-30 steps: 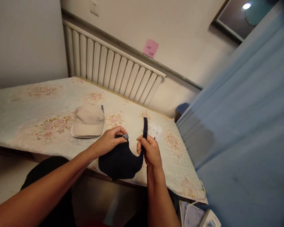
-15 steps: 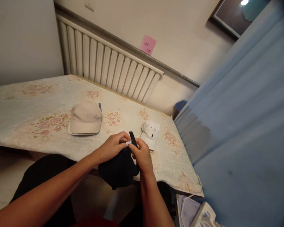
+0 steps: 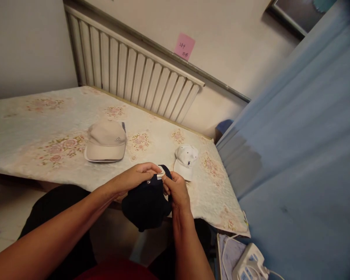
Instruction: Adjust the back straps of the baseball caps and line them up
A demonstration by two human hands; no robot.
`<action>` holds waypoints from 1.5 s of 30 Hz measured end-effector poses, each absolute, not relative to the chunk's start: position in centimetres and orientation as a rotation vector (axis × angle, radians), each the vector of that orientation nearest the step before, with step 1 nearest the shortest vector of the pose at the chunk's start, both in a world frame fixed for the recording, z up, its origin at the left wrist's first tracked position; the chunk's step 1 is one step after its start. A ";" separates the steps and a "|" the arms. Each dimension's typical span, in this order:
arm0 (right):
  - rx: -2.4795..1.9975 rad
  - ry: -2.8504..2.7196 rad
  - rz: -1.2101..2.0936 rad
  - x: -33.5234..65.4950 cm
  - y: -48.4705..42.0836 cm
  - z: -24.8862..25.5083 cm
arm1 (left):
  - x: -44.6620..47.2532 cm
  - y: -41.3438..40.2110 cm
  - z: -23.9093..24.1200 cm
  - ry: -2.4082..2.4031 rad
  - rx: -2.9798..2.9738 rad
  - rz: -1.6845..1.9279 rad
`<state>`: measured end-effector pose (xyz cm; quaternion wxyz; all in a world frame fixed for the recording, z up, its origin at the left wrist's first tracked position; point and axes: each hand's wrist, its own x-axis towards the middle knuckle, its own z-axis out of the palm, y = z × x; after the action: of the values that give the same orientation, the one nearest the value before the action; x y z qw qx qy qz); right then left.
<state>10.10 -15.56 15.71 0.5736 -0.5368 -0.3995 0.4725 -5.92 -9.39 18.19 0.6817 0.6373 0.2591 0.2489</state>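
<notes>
A black baseball cap [image 3: 146,208] hangs from both my hands just off the near edge of the table, its rear strap and a white label uppermost. My left hand [image 3: 137,177] pinches the cap's back edge beside the label, close to a small metal buckle. On the other side of the label, my right hand [image 3: 176,188] is closed on the strap. A beige cap [image 3: 106,140] rests on the table to the left, brim toward me. Beyond my right hand lies a white cap [image 3: 186,161] with a small dark emblem.
The table [image 3: 151,155] has a floral cloth. A radiator [image 3: 134,74] runs along the wall behind it, below a pink note [image 3: 184,46]. A blue curtain [image 3: 294,155] hangs at the right. A white power strip [image 3: 249,262] with a cable sits at lower right.
The strap end that stood upright now curves over near the label. My left fingers have shifted slightly along the cap's edge, uncovering the metal buckle. The view has tipped slightly downward.
</notes>
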 end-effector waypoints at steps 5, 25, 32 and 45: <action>-1.198 -0.891 1.175 9.5 -15.6 15.7 | -5.3 -10.1 17.5 0.721 1.773 0.725; -1.194 -0.965 1.146 9.2 -16.2 14.8 | -4.7 -11.1 15.1 0.842 2.176 1.001; -1.168 -0.932 1.261 9.3 -16.3 14.3 | -4.8 -11.2 14.9 0.765 2.265 0.894; -0.902 -0.844 1.400 9.5 -16.0 12.8 | -5.1 -11.3 13.6 0.651 2.325 0.997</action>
<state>9.46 -16.03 12.77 0.5950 -0.3883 -0.3633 0.6027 -5.13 -11.27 13.56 0.2616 0.8590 0.2407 0.3684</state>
